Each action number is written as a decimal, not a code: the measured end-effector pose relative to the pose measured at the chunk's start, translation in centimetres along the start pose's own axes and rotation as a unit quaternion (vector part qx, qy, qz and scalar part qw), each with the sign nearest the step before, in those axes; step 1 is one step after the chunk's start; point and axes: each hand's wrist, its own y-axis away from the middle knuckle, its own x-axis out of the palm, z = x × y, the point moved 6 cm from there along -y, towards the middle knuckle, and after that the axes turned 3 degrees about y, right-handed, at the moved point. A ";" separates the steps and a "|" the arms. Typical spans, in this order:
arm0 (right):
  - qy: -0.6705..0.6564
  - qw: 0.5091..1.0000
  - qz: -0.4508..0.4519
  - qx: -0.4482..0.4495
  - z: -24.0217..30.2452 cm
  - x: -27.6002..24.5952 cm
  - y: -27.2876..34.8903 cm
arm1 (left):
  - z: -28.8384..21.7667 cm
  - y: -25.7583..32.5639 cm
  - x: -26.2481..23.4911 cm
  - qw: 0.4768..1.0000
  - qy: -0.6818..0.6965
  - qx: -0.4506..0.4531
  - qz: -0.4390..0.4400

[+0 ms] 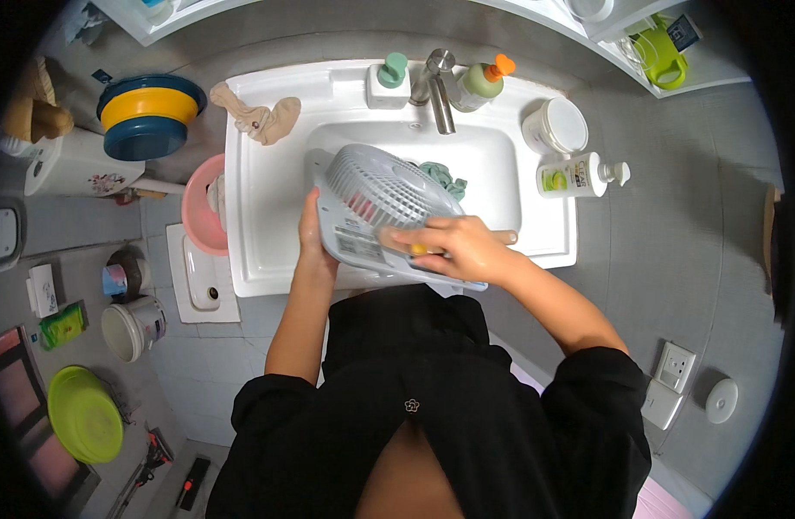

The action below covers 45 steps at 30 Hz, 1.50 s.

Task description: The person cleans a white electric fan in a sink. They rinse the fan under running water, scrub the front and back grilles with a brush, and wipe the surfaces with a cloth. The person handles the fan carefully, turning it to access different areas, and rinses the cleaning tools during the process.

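Over the near part of the white sink [501,164] a grey plastic basket-like piece [376,177] is held tilted, with a slatted domed part and a broad flat rim. My left hand [316,229] grips its left edge, the fingers partly hidden behind it. My right hand [462,246] is closed round a brush [506,236] with a light wooden handle; its head, smeared by motion, is at the piece's near side. Behind the piece, a green cloth [445,179] lies in the basin, partly covered.
A metal faucet [440,91] stands at the back between two pump bottles. A white tub [557,125] and a white pump bottle [579,176] are on the right ledge. Beige socks [259,117] lie at the back left. A pink basin [205,208] sits left of the sink.
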 end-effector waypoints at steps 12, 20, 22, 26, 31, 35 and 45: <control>0.091 0.990 -0.044 0.099 2.2 -0.6 -0.3 | 1.6 0.8 2.8 0.999 0.012 -0.012 0.047; 0.143 0.963 0.093 0.210 -0.8 -0.5 -8.4 | 6.9 2.6 5.2 0.997 -0.012 0.008 0.081; 0.165 0.939 0.170 0.250 -2.8 1.2 -11.5 | 7.2 3.5 5.9 0.996 -0.012 0.036 0.075; 0.190 0.923 0.197 0.271 -3.2 2.5 -14.8 | 7.1 2.1 4.2 0.996 0.036 0.040 0.066; 0.152 0.962 0.077 0.215 -0.4 1.5 -8.4 | 6.9 1.8 2.9 0.997 0.011 0.068 0.040; 0.135 0.966 0.027 0.220 0.8 -0.2 -3.5 | 6.6 1.9 3.6 0.991 0.045 0.044 0.118; 0.136 0.927 0.182 0.297 -5.4 1.9 -12.9 | 9.5 2.0 3.3 0.995 -0.020 0.019 0.096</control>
